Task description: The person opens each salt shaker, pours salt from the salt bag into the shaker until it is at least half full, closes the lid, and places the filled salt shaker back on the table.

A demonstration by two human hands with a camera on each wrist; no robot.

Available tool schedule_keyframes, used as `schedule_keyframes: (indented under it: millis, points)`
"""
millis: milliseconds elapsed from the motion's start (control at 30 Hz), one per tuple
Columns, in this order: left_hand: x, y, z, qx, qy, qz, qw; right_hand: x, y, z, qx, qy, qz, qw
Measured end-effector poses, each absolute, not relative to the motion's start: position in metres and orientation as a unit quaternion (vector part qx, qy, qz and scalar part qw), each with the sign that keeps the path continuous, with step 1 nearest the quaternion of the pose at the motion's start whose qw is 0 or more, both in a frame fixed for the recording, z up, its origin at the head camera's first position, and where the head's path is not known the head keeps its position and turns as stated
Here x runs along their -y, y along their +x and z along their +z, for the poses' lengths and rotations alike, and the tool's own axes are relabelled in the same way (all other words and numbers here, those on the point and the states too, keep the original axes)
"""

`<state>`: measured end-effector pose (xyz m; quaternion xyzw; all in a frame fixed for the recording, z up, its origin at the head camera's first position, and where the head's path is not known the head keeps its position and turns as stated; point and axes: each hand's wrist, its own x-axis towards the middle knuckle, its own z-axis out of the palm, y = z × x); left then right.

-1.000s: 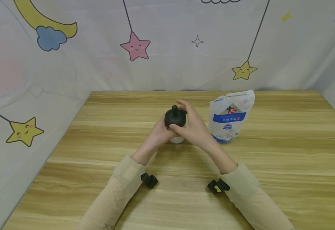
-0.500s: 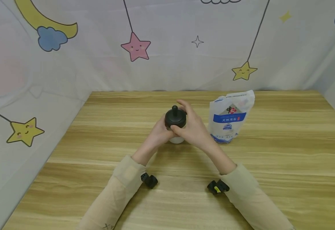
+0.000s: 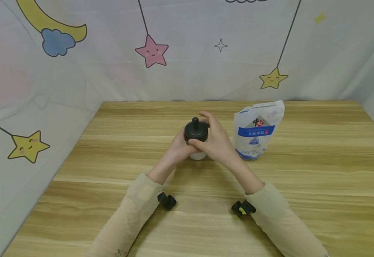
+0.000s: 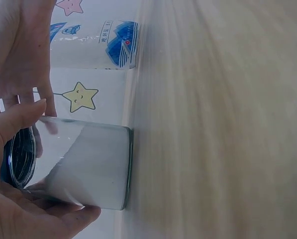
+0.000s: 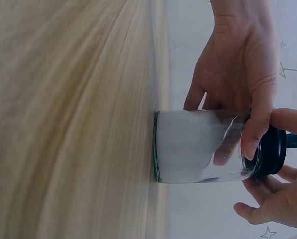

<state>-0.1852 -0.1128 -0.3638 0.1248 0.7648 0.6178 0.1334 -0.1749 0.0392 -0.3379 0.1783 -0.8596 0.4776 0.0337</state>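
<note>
A clear glass jar stands upright on the wooden table, with white grainy stuff lying at a slant inside. On its top sits a black lid with a knob. My left hand is wrapped round the jar's upper part, the thumb across its near side. My right hand holds the lid's rim between thumb and fingers, its index finger raised behind. The left wrist view shows the jar's base touching the table. To the right stands a white and blue salt pouch, apart from the right hand.
The wooden table runs back to a white cloth backdrop printed with stars, a moon and clouds. Black wrist cameras hang at both cuffs, low over the table.
</note>
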Motion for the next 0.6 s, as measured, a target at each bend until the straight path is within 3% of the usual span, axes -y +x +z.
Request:
schedule_keyframes:
  millis: [267,600]
  points:
    - [0.1128,-0.1865,-0.364,-0.771,0.147,0.605,0.132,-0.0387,-0.1744,-0.3395,0.843,0.189,0.503,0.0]
    - [0.1128,-0.1866,-0.3651,-0.77,0.144,0.607,0.134,-0.04,-0.1759,-0.342,0.84,0.201,0.503,0.024]
